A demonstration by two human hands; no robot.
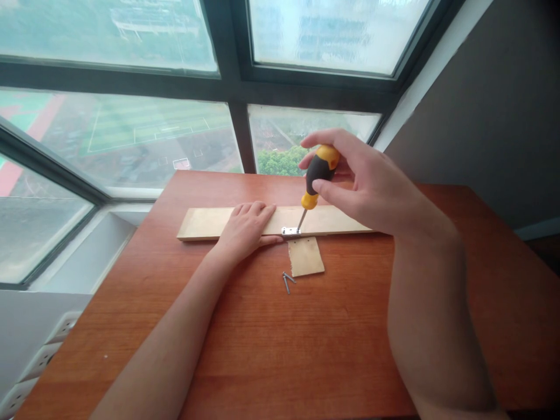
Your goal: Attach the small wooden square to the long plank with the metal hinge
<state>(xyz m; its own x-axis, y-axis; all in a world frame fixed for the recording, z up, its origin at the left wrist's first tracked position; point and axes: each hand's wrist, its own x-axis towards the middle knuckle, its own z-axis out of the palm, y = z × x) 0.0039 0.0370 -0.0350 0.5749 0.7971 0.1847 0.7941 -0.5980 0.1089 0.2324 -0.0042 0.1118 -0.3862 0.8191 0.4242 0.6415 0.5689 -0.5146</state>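
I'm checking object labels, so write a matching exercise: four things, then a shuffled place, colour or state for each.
1. Screwdriver
2. Left hand
3. Metal plate
4. Metal fasteners

A. Lying loose on the table
B. Yellow and black, in the right hand
C. Silver, at the screwdriver's tip
D. Laid over the long board

Pairs: 1-B, 2-D, 3-C, 4-A

The right hand point(370, 184) hides one end of the board point(203, 223).
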